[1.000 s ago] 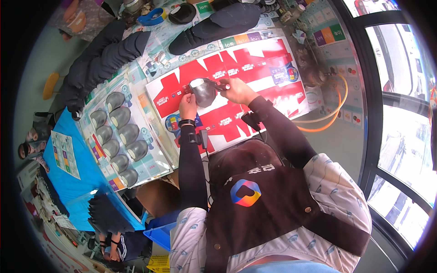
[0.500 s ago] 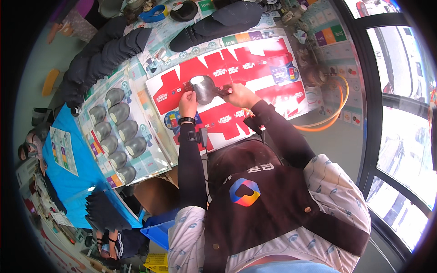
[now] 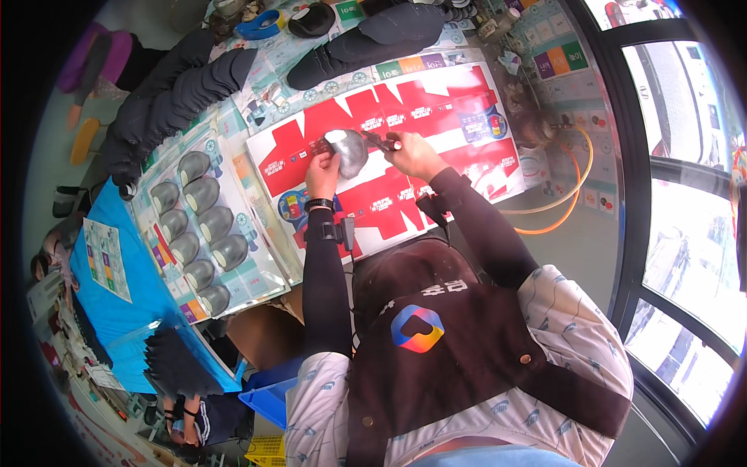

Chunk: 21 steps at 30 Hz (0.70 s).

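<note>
My left hand [image 3: 321, 176] pinches the edge of a shiny dark-grey, rounded cup-shaped piece [image 3: 352, 158] with a pale patch at its upper left. Closed round a small dark hand tool [image 3: 379, 142], my right hand [image 3: 419, 159] is just to the right of that piece. The tool's tip lies close to the piece's edge; whether they touch I cannot tell. Both hands are over a red and white printed cardboard sheet [image 3: 467, 167] on the table. Left of it, several similar grey cup-shaped pieces [image 3: 215, 224] lie in two columns.
Overlapping black sole-shaped pieces [image 3: 366, 48] lie along the table's far side, with another row [image 3: 187, 92] at far left. A blue tape roll [image 3: 261, 25] is at the back. Orange tubing [image 3: 580, 183] loops at right, near windows. A blue bin [image 3: 271, 401] stands lower left.
My right hand has turned and shifted slightly right, lifting the tool up to the piece's upper right edge. The grey piece has tilted a little in my left hand. A person at far left has moved.
</note>
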Motion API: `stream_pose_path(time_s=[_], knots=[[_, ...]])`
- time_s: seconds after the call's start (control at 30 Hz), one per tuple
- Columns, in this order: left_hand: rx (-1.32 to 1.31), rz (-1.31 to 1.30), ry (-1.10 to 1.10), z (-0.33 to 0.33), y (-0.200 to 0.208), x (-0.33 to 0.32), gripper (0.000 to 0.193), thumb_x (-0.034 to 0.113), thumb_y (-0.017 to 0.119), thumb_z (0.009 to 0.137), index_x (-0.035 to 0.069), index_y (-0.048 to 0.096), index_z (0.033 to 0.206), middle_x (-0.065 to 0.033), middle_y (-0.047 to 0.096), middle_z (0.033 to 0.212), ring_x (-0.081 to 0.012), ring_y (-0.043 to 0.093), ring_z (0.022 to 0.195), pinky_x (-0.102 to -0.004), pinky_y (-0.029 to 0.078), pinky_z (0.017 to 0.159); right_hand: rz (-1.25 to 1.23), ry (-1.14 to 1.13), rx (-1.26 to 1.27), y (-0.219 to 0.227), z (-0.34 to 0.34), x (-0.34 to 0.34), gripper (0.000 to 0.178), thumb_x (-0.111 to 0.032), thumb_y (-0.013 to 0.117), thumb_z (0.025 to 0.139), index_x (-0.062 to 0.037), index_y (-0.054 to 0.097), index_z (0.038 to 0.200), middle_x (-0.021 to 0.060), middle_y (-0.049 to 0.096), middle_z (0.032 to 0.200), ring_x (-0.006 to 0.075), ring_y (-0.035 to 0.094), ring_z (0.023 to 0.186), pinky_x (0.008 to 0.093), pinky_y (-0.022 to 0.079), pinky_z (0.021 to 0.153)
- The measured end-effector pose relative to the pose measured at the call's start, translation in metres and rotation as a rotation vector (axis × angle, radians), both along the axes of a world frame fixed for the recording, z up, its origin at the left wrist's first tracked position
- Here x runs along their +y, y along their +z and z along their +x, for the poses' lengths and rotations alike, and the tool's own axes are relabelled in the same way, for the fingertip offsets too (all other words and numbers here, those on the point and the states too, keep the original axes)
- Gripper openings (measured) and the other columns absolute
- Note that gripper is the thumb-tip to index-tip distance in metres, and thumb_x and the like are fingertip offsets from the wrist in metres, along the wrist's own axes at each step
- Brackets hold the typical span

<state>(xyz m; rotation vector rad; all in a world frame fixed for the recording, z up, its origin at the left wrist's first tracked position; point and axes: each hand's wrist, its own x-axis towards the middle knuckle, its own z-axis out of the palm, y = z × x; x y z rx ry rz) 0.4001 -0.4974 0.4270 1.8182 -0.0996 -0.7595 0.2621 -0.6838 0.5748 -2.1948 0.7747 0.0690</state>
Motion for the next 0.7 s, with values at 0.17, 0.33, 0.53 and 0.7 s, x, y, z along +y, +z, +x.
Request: stream_pose_path(time_s=[0.17, 0.33, 0.53, 0.7], knots=[[-0.07, 0.044, -0.021, 0.003, -0.005, 0.003, 0.043, 0.031, 0.08, 0.089, -0.004, 0.067, 0.112, -0.0111, 0.076, 0.091, -0.0164, 0.071, 0.073, -0.0293, 0.056, 0.063, -0.009, 0.021, 0.004, -0.004, 0.0, -0.002, 0.027, -0.018, 0.055, 0.085, -0.0006, 0.069, 0.1, 0.0287, 0.069, 0.088, 0.0477, 0.066, 0.091, 0.055, 0.052, 0.083], [-0.073, 0.079, -0.033, 0.004, 0.001, -0.003, 0.045, 0.033, 0.081, 0.087, -0.002, 0.068, 0.112, -0.0111, 0.076, 0.091, -0.0178, 0.072, 0.071, -0.0306, 0.056, 0.064, 0.013, 0.099, 0.079, -0.033, -0.014, -0.001, 0.028, -0.019, 0.054, 0.086, -0.0003, 0.069, 0.098, 0.029, 0.069, 0.087, 0.0477, 0.066, 0.09, 0.0546, 0.052, 0.083], [-0.218, 0.209, -0.1, 0.01, -0.011, 0.01, 0.044, 0.03, 0.077, 0.093, -0.004, 0.065, 0.118, -0.0111, 0.075, 0.097, -0.0152, 0.071, 0.076, -0.0286, 0.058, 0.062, 0.658, -0.042, 0.173, -0.008, -0.007, 0.008, 0.024, -0.018, 0.062, 0.084, 0.002, 0.069, 0.096, 0.0178, 0.074, 0.081, 0.0308, 0.073, 0.074, 0.0435, 0.058, 0.065], [-0.117, 0.155, -0.046, 0.013, -0.017, 0.013, 0.039, 0.03, 0.069, 0.098, -0.003, 0.066, 0.119, -0.0116, 0.075, 0.102, -0.0163, 0.072, 0.08, -0.0302, 0.059, 0.063, 0.526, -0.012, 0.083, 0.005, 0.011, 0.004, 0.024, -0.019, 0.059, 0.088, 0.0024, 0.067, 0.095, 0.0145, 0.072, 0.077, 0.0244, 0.073, 0.072, 0.0386, 0.058, 0.06]])
